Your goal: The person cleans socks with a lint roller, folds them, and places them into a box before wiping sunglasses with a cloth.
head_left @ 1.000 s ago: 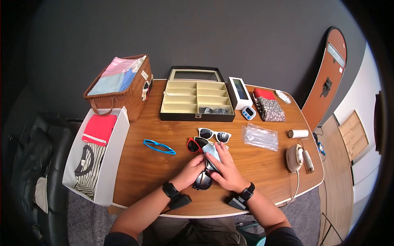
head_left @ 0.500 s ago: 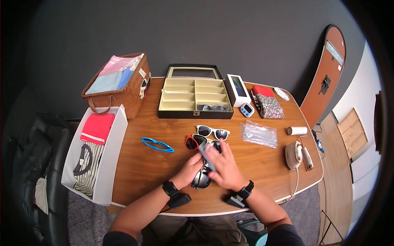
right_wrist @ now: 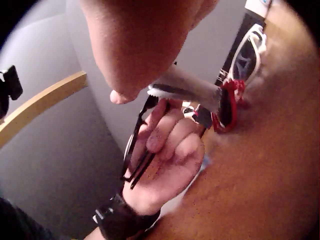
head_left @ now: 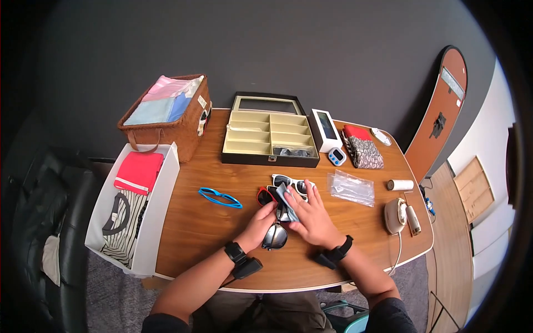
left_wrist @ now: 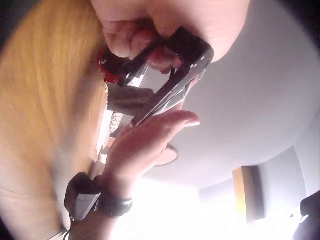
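Note:
My left hand (head_left: 258,227) grips a pair of dark-framed sunglasses (head_left: 275,237), its curled fingers around the folded temples (right_wrist: 142,169) in the right wrist view. One lens hangs below the hands, toward the table's front edge. My right hand (head_left: 317,222) holds a grey-blue cloth (head_left: 290,206) against the other lens, which the cloth and fingers partly hide. Just beyond the hands lie red-framed sunglasses (head_left: 264,197) and white-framed sunglasses (head_left: 282,180), partly covered by the right hand. Blue glasses (head_left: 220,198) rest on the table to the left.
An open eyewear case (head_left: 269,161) with compartments stands at the back; one compartment holds wrapped glasses. Left are a brown basket (head_left: 189,130) of cloths and a white bin (head_left: 152,216) of clothes. Right lie clear plastic bags (head_left: 352,188), a timer (head_left: 337,156) and a small steamer (head_left: 395,216).
The right hand rubs the cloth over the lens, its fingers shifting and the cloth folding upright. The left hand keeps hold of the sunglasses, which have turned slightly. The head view has shifted slightly.

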Motion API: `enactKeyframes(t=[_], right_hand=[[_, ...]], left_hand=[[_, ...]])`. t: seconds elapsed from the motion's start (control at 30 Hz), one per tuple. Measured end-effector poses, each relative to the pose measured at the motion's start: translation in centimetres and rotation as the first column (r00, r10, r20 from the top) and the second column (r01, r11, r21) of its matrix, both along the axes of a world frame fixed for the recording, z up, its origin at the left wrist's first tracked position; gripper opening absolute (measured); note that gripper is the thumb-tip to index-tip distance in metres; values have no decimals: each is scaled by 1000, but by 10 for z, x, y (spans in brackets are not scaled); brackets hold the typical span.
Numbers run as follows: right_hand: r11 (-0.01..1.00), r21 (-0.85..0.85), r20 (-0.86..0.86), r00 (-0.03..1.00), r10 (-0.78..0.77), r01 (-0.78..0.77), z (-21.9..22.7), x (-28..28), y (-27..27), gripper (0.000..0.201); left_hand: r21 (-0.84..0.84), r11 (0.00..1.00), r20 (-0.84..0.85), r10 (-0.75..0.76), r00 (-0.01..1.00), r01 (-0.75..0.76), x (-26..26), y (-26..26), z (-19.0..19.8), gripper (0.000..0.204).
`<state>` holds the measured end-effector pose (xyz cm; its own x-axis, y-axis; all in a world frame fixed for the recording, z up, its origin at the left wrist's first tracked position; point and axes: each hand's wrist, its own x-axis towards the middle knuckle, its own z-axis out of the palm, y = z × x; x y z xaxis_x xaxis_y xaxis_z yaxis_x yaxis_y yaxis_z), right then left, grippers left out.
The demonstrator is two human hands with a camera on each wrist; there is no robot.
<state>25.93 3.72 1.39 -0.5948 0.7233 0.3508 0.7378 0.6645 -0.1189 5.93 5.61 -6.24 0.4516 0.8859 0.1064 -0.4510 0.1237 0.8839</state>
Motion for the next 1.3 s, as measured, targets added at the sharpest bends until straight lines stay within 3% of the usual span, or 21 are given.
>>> enactKeyframes(t=[0.1,0.17,0.47,0.57,0.63,0.7,0.73,0.77,0.8,0.83,0.87,0.93,1.0,1.03,1.07,1.1,1.13,1.17,1.2,1.23,1.3], right_hand=[[1000,-12,-15,1000,19,-19,9,-13,-2,78],[992,25,42,991,123,-124,5,-21,-6,81],[984,-1,9,984,180,-180,14,-14,-7,82],[963,-162,-441,889,124,-215,25,-9,-7,69],[979,-148,-488,871,53,-142,32,1,1,67],[993,-120,-653,753,-84,7,28,2,7,57],[993,-120,-657,748,-89,13,19,5,13,57],[972,-231,-868,459,-190,-35,7,11,21,54],[943,-311,-948,114,-298,-120,-2,16,27,51],[927,-333,-920,-159,-359,-172,-9,14,29,45],[929,-332,-919,-167,-358,-164,-20,19,32,45],[861,-367,-753,-431,-497,-351,-49,31,37,44],[880,-355,-774,-429,-466,-316,-68,37,40,39],[920,-392,-912,-125,-390,-10,-66,37,39,36],[911,-298,-906,216,-364,286,-63,37,39,34],[899,-264,-857,342,-385,349,-62,37,34,25],[898,-266,-856,342,-387,352,-56,33,32,25],[890,42,-668,675,-313,454,-50,30,33,25],[839,359,-346,893,-288,409,-43,26,34,26],[852,408,-261,936,-236,328,-28,17,30,31],[849,430,-250,944,-214,306,-23,12,30,31]], left_hand=[[-62,998,30,-3,1000,5,-3,1,-3,32],[-214,977,97,33,995,-12,-4,0,1,34],[-257,966,161,63,985,-20,-2,1,-2,39],[-296,955,141,38,989,6,0,2,3,35],[-294,956,150,40,988,6,0,1,6,34],[-300,954,152,68,986,-19,-1,2,4,31],[-300,954,146,61,987,-14,-3,3,2,31],[-291,957,171,63,983,-11,-4,4,1,31],[-282,959,197,64,978,-6,-3,5,0,31],[-298,954,207,88,974,-22,-2,4,2,30],[-298,954,203,78,976,-14,-2,4,2,30],[-300,954,207,64,976,0,-4,4,-2,29],[-295,955,217,57,974,10,-4,4,-2,29],[-313,950,230,75,970,0,-4,3,0,29],[-333,943,242,95,966,-9,-4,4,1,28],[-332,943,243,94,965,-8,-5,4,2,28],[-321,947,239,95,966,-14,-4,4,1,28],[-313,950,235,95,967,-18,-3,3,0,28],[-317,948,234,93,968,-15,-3,4,-3,28],[-306,952,226,85,970,-13,-2,7,-7,28],[-294,956,217,74,973,-7,-2,7,-9,28]])
